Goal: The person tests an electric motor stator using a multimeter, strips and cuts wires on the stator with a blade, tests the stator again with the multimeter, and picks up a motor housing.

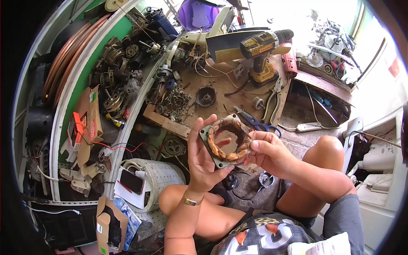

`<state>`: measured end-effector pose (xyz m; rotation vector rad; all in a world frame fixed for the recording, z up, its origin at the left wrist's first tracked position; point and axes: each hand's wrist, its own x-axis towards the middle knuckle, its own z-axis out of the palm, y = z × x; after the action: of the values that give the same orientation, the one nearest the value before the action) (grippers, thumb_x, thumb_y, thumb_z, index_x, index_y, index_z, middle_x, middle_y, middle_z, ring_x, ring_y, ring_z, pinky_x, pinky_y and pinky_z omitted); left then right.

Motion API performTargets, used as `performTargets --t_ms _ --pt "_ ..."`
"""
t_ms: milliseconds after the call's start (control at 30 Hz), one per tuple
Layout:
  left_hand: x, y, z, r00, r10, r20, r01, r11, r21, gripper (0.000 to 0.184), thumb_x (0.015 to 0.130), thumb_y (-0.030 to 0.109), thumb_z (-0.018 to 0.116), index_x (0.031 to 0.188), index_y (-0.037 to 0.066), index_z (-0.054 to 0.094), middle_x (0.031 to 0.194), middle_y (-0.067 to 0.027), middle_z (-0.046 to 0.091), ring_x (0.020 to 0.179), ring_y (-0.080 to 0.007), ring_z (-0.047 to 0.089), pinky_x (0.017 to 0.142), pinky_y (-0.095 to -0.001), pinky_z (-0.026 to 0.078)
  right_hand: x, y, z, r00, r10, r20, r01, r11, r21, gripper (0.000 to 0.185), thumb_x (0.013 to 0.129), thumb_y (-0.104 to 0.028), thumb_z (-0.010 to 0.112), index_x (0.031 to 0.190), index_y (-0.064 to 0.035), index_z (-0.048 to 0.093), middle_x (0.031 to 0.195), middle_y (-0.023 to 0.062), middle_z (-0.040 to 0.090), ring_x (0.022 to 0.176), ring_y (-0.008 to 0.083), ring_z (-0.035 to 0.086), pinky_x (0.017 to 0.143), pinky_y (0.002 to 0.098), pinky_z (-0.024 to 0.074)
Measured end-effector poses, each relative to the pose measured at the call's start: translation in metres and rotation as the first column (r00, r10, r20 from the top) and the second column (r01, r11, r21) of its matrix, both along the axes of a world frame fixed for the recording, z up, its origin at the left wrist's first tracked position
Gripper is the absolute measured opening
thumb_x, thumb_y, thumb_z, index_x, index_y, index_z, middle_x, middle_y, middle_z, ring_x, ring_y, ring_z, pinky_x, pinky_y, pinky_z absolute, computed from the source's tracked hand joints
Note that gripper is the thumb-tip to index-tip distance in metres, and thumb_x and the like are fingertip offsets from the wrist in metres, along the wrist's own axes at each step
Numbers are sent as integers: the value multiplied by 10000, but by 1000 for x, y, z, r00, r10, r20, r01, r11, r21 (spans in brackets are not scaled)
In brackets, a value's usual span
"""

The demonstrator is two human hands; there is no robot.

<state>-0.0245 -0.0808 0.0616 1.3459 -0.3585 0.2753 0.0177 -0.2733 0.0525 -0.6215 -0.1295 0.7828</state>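
Note:
A motor stator [228, 156] with a square metal frame and a ring of copper windings is held up in the middle of the view. My left hand [205, 159] grips its left side, fingers behind the frame and thumb at the lower edge. At the right side of the windings, my right hand [270, 151] pinches with thumb and forefinger; what lies between those fingertips is too small to make out. Behind the stator, blue-handled scissors [257, 124] and pliers [272, 102] lie on the wooden board [225, 104].
A yellow cordless drill [261, 55] stands on the board near a round dark part [206, 96] and a heap of screws [176, 102]. Motor parts crowd the left shelf. A phone [131, 182] rests on paper atop a perforated drum [163, 174].

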Motion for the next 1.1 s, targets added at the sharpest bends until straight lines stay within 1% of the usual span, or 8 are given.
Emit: performTargets --t_ms 167,467,633,733,867,967,1067,1100 --pt "0 -2 1 999 20 -35 -21 1000 -21 1083 683 108 849 1514 92 153 1503 -160 297 1295 -284 463 1017 -410 484 0 1 0 1000 2 -17 -2 1000 3 194 927 -201 642 1010 -33 594 927 83 683 855 153 673 770 292 555" --pt "1 -4 1 998 46 -46 -46 999 -11 1067 668 91 841 1508 77 185 1494 -159 321 1275 -284 483 1011 -406 476 1 2 -7 993 37 -111 -30 998 58 184 935 -208 628 1007 -43 592 974 137 700 865 188 695 757 299 577" --pt "1 -2 0 998 38 -42 -39 999 -7 1059 670 69 834 1508 83 187 1496 -154 320 1270 -281 490 1031 -404 459 0 2 -8 991 47 -128 -34 995 98 184 934 -204 631 1024 -50 587 969 133 700 869 191 695 760 305 578" --pt "0 -2 0 997 -10 -73 5 998 -59 1055 684 14 813 1513 80 164 1511 -168 282 1312 -262 439 1065 -382 413 -1 3 -8 990 29 -141 -13 993 114 178 924 -192 647 1021 -54 591 961 121 700 869 187 693 760 309 579" --pt "-1 -1 -2 995 -26 -101 16 995 -101 1047 689 3 803 1513 95 164 1518 -163 275 1319 -259 436 1087 -391 399 -1 2 -8 992 11 -123 2 994 110 181 906 -183 675 1009 -55 599 944 100 698 862 175 688 761 312 577" --pt "-1 -2 0 993 -35 -111 23 993 -115 1041 691 -2 795 1513 105 164 1519 -164 273 1326 -263 432 1093 -396 396 -1 3 -8 994 6 -106 3 996 87 198 898 -192 688 1006 -50 601 934 89 693 848 166 683 763 310 574" --pt "-1 -2 0 992 -43 -118 29 992 -125 1031 693 -3 792 1507 109 170 1515 -164 279 1326 -267 434 1093 -400 396 -1 1 -15 999 30 -40 -27 996 80 342 866 -267 723 1104 -70 576 1042 73 685 918 171 678 797 335 554" --pt "-1 -2 0 992 -49 -119 33 991 -130 1025 693 -2 793 1503 107 175 1513 -163 282 1323 -268 437 1093 -401 397 -1 1 -16 999 31 -36 -28 996 88 341 867 -269 722 1101 -70 574 1037 72 684 915 172 677 797 337 555"
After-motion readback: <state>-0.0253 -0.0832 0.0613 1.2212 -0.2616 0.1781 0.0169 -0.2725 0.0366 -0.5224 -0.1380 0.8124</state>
